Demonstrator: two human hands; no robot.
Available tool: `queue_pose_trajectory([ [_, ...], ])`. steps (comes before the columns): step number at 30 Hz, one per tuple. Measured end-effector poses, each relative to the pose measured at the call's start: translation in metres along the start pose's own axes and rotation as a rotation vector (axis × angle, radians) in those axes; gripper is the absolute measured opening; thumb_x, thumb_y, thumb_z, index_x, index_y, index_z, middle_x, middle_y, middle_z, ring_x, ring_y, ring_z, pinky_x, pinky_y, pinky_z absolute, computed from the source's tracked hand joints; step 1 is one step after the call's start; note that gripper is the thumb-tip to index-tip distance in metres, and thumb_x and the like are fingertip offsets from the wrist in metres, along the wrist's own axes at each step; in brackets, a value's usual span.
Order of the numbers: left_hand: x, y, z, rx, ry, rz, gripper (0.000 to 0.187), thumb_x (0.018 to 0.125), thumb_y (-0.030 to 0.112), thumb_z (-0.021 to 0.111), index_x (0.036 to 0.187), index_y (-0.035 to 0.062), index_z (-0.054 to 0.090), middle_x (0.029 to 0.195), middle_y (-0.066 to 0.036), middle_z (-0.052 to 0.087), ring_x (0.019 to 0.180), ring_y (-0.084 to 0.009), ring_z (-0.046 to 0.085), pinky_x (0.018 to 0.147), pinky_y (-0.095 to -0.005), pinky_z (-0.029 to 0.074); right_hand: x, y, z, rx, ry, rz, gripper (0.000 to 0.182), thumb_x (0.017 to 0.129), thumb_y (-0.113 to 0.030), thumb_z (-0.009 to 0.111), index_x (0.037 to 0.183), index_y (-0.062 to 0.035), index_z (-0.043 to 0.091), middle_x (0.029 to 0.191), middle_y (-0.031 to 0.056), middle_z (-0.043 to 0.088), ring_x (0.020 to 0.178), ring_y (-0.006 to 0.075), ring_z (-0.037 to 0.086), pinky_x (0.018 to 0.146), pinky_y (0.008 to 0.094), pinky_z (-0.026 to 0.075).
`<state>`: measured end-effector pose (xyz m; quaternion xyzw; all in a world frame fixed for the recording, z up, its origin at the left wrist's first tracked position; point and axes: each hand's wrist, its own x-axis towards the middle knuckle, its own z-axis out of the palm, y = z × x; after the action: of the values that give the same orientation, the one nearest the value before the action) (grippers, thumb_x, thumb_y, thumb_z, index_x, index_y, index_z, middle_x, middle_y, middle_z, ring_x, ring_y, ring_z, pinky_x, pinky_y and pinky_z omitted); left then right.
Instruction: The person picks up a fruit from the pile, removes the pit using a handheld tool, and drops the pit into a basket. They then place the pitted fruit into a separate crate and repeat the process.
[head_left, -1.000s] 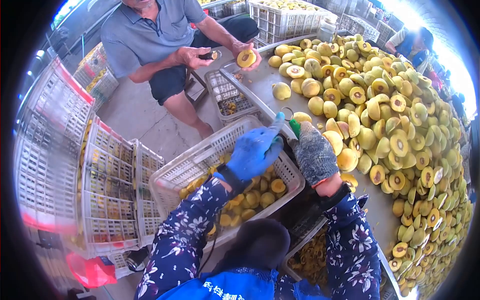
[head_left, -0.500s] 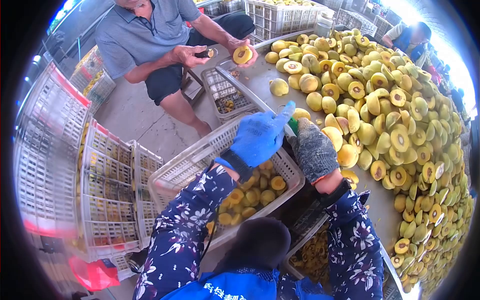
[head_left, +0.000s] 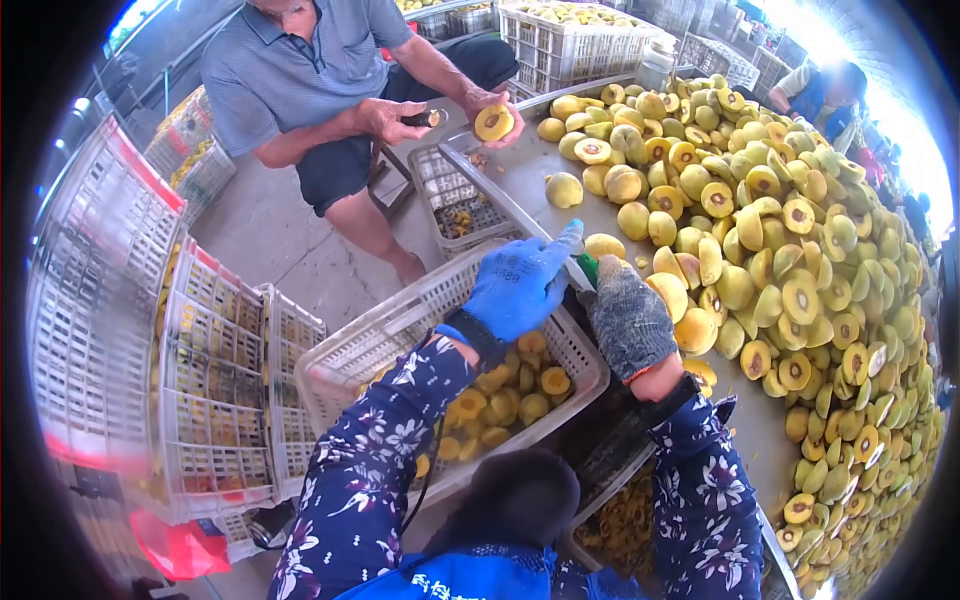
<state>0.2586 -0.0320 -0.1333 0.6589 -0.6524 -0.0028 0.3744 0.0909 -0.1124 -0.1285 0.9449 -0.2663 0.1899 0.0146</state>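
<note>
My left hand [head_left: 518, 287], in a blue glove, is over the rim of a white plastic crate [head_left: 335, 345]. Its index finger points up and forward; the other fingers curl under, hiding whatever they hold. My right hand [head_left: 633, 318], in a grey knitted glove, grips a green-handled knife [head_left: 588, 268]. The metal part of the knife touches or nearly touches the left fingers. Yellow peach halves [head_left: 532, 407] lie in the crate below. Just beyond my hands, a peach [head_left: 604, 247] rests on the metal table [head_left: 540, 160].
A big heap of halved peaches [head_left: 800, 300], several with brown stone hollows, covers the table's right. Across from me a seated person [head_left: 300, 100] holds a peach half [head_left: 493, 123] and a dark-handled tool [head_left: 424, 118]. Stacked crates [head_left: 215, 380] stand at left; another person [head_left: 825, 95] is far right.
The view has shifted slightly. My hands stay close together at the crate's edge, with the left index finger still extended. Opposite, the person's peach half and tool are slightly lower.
</note>
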Motion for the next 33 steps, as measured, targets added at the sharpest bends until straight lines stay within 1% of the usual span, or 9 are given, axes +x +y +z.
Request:
queue_pose_trajectory([
  [4,-0.001,-0.019,-0.007,-0.093,0.316,0.075,0.047,0.082,0.012,0.057,0.129,0.0082,0.052,0.083,-0.014,0.061,0.077,-0.0320,0.061,0.068,-0.0430,0.049,0.019,-0.014,-0.011,0.176,-0.121,0.246,0.041,0.085,-0.026,0.062,0.115,-0.0010,0.050,0.097,0.0228,0.062,0.092,0.0392,0.061,0.078,0.0452,0.049],
  [7,-0.001,-0.034,-0.027,-0.195,0.351,-0.073,0.045,0.083,0.012,0.058,0.127,0.0069,0.053,0.082,-0.014,0.060,0.076,-0.0324,0.061,0.069,-0.0428,0.049,0.022,-0.012,-0.002,0.240,-0.053,0.188,0.041,0.084,-0.027,0.064,0.114,-0.0026,0.049,0.094,0.0233,0.062,0.089,0.0409,0.061,0.076,0.0457,0.049],
  [12,-0.009,-0.038,-0.017,-0.136,0.341,0.070,0.051,0.084,0.012,0.057,0.134,0.0046,0.047,0.082,-0.016,0.060,0.076,-0.0340,0.060,0.069,-0.0429,0.048,0.040,-0.032,-0.007,0.295,-0.099,0.217,0.039,0.084,-0.028,0.064,0.111,-0.0027,0.051,0.094,0.0238,0.062,0.088,0.0418,0.061,0.074,0.0472,0.049],
  [14,-0.016,-0.033,-0.014,-0.156,0.133,0.029,0.053,0.084,0.012,0.057,0.136,0.0042,0.044,0.083,-0.017,0.060,0.077,-0.0342,0.060,0.070,-0.0425,0.048,0.042,-0.035,-0.009,0.312,-0.119,0.204,0.037,0.084,-0.028,0.063,0.109,-0.0022,0.052,0.094,0.0245,0.062,0.088,0.0429,0.060,0.074,0.0484,0.049],
  [18,-0.018,-0.032,-0.010,-0.302,0.293,-0.151,0.053,0.085,0.014,0.057,0.135,0.0039,0.044,0.084,-0.018,0.060,0.079,-0.0349,0.060,0.072,-0.0422,0.048,0.045,-0.029,0.000,0.344,-0.082,0.204,0.037,0.084,-0.028,0.063,0.106,-0.0014,0.052,0.093,0.0249,0.061,0.088,0.0433,0.060,0.073,0.0485,0.049],
  [20,-0.022,-0.043,-0.004,-0.206,0.063,-0.053,0.052,0.086,0.018,0.057,0.134,0.0030,0.045,0.085,-0.018,0.060,0.079,-0.0345,0.060,0.072,-0.0423,0.048,0.047,-0.030,-0.002,0.352,-0.082,0.235,0.034,0.084,-0.027,0.063,0.104,-0.0008,0.053,0.091,0.0247,0.061,0.087,0.0439,0.060,0.074,0.0493,0.048],
  [24,-0.007,-0.077,-0.023,-0.092,0.408,-0.077,0.055,0.082,0.013,0.063,0.133,0.0028,0.047,0.094,-0.015,0.061,0.085,-0.0298,0.060,0.078,-0.0377,0.048,0.056,-0.024,0.000,0.421,-0.051,0.366,0.036,0.085,-0.024,0.063,0.112,-0.0020,0.054,0.081,0.0209,0.064,0.065,0.0330,0.065,0.057,0.0406,0.052],
  [25,0.000,-0.091,-0.037,0.027,0.431,-0.110,0.055,0.082,0.016,0.064,0.133,0.0035,0.048,0.101,-0.016,0.062,0.092,-0.0310,0.059,0.083,-0.0390,0.047,0.058,-0.013,0.010,0.468,-0.015,0.345,0.039,0.084,-0.021,0.064,0.117,-0.0034,0.053,0.077,0.0174,0.064,0.058,0.0230,0.065,0.048,0.0334,0.052],
  [33,0.040,-0.169,-0.098,0.617,0.447,-0.126,0.069,0.076,0.028,0.068,0.137,0.0081,0.042,0.138,-0.018,0.042,0.128,-0.0358,0.040,0.103,-0.0457,0.033,0.121,-0.006,0.018,0.970,-0.159,0.632,0.041,0.085,-0.013,0.064,0.118,0.0019,0.046,0.078,0.0121,0.059,0.055,0.0184,0.060,0.046,0.0319,0.053],
])
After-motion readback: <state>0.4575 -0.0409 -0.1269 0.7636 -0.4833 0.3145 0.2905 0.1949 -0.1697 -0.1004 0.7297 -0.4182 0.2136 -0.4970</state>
